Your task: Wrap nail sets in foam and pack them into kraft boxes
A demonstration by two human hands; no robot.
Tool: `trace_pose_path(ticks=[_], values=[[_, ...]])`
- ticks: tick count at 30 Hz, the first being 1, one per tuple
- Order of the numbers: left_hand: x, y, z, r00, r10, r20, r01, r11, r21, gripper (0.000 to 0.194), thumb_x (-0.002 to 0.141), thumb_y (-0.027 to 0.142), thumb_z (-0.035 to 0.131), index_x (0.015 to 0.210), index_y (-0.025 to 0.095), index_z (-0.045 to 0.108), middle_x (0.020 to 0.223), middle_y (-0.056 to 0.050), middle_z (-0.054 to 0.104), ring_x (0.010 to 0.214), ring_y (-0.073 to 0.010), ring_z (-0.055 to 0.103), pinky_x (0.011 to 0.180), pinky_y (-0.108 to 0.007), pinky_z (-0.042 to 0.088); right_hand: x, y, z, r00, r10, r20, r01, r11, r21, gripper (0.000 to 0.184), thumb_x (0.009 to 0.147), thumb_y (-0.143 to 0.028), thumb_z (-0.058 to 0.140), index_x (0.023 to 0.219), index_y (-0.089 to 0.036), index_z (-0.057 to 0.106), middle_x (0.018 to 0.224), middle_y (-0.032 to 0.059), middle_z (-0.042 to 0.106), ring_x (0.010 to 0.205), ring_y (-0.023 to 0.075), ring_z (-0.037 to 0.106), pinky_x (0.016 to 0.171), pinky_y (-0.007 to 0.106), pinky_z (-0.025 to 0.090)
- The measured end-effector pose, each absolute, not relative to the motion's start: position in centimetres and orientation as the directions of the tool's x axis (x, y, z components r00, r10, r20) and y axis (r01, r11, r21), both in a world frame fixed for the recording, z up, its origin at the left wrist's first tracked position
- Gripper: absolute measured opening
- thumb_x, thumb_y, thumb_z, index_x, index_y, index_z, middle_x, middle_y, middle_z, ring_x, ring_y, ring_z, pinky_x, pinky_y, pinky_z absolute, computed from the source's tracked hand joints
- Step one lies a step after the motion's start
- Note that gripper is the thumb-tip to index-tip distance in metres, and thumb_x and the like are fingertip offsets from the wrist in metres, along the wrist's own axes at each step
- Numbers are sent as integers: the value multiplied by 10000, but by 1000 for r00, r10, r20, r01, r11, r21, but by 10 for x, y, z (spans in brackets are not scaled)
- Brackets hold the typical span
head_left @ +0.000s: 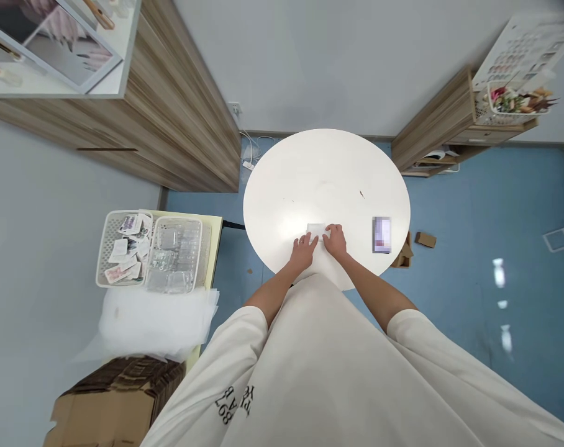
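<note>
A small white rectangular packet [316, 229] lies on the round white table [326, 161], close to its near edge. My left hand [304, 250] has its fingers bent at the packet's lower left, with the thumb against the near side. At the right end, my right hand [336, 241] grips the packet with curled fingers and thumb. Both hands rest low on the tabletop. What the packet contains cannot be made out.
A phone-like object [381, 234], blurred out, lies on the table's right side. To the left, a side table carries a basket of cards [124, 248], a basket of clear plastic cases [174, 254] and white wrapping sheets [156, 320]. Flattened cardboard boxes [109, 410] stand below.
</note>
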State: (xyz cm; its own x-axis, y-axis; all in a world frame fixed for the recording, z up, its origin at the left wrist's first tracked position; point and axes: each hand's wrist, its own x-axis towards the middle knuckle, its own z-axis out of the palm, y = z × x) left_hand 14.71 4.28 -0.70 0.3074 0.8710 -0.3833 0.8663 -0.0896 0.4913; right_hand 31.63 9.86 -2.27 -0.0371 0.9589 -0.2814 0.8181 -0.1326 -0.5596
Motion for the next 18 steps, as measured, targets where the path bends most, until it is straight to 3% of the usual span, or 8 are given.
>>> trace_pose_path(ticks=[4, 7, 18], values=[[148, 45, -7, 323, 866, -383, 858, -97, 504, 842, 807, 124, 554, 1587, 273, 276, 1658, -131, 231, 1473, -378, 306, 1200, -580, 183, 317, 83, -24, -60, 940, -336, 728, -189, -659, 322, 912, -251, 442, 1189, -219, 604, 1165, 96, 629, 970, 220, 638, 885, 384, 535], [148, 44, -7, 332, 862, -384, 849, -96, 520, 817, 815, 130, 570, 1578, 232, 299, 1668, -160, 176, 1444, -394, 345, 1175, -556, 229, 314, 82, -25, -6, 926, -378, 713, -261, -651, 367, 878, -232, 446, 1190, -227, 640, 1079, 65, 697, 988, 212, 653, 920, 376, 533], [96, 42, -8, 264, 893, -364, 863, -51, 502, 790, 833, 135, 564, 1572, 225, 298, 1674, -151, 156, 1457, -393, 313, 1167, -552, 254, 253, 90, -19, -8, 890, -457, 647, -343, -681, 437, 807, -254, 544, 1227, -213, 659, 1121, 60, 723, 1010, 203, 676, 977, 380, 536]])
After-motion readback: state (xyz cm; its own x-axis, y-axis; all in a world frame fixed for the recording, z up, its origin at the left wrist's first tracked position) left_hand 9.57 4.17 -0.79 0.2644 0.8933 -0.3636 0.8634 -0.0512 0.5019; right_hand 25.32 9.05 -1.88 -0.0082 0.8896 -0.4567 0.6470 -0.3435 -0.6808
